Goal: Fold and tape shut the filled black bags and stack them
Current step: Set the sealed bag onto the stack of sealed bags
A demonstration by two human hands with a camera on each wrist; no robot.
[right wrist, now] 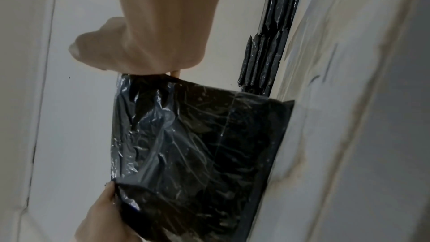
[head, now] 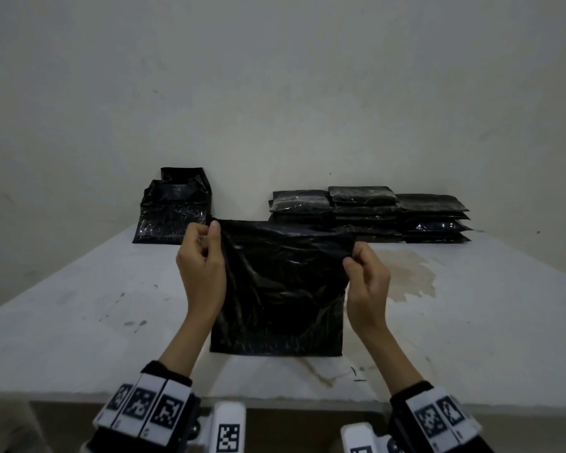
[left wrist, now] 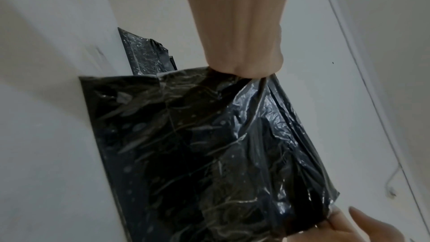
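A crinkled black plastic bag (head: pixel 281 286) stands upright at the middle of the white table (head: pixel 79 322), its bottom edge resting on the surface. My left hand (head: pixel 203 256) pinches its top left corner, and my right hand (head: pixel 366 273) pinches the top right corner, so the open top is stretched between them. The left wrist view has the same bag (left wrist: pixel 197 154) hanging below my left hand (left wrist: pixel 242 65). In the right wrist view the bag (right wrist: pixel 197 144) hangs under my right hand (right wrist: pixel 144 58). Its contents are hidden.
Unsealed black bags (head: pixel 175 210) lean against the wall at the back left. Stacks of flat sealed black packets (head: pixel 370 214) sit at the back right, also seen as packets (right wrist: pixel 267 43). A brownish stain (head: pixel 409 273) marks the table to the right of the bag.
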